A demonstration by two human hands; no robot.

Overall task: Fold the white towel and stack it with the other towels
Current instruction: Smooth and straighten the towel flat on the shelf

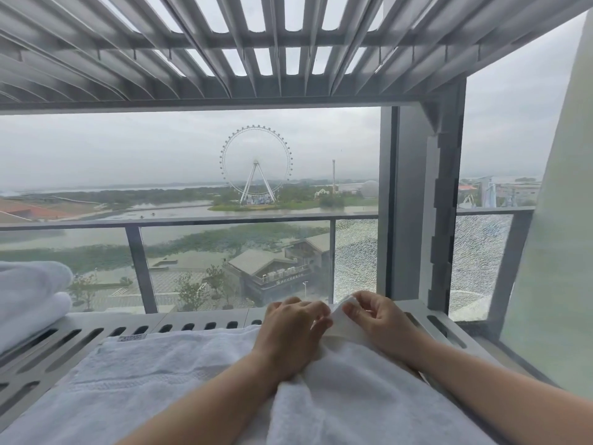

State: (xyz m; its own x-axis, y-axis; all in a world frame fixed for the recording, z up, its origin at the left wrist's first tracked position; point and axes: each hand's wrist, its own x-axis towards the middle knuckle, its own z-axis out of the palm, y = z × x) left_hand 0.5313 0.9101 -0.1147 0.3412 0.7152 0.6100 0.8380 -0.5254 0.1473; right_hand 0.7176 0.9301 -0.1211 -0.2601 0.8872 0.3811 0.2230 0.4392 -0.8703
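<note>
The towel lies spread on the ledge in front of me. Both hands work its far right corner: my right hand pinches the raised tip, and my left hand curls its fingers on the edge just beside it. I take this as the first fold starting (grip first). Next, that corner needs carrying across to meet the opposite edge squarely. The stack sits far left.

Slatted grey canopy over a glass rail and slotted ledge; beyond, Ferris wheel, water, overcast daylight
</note>
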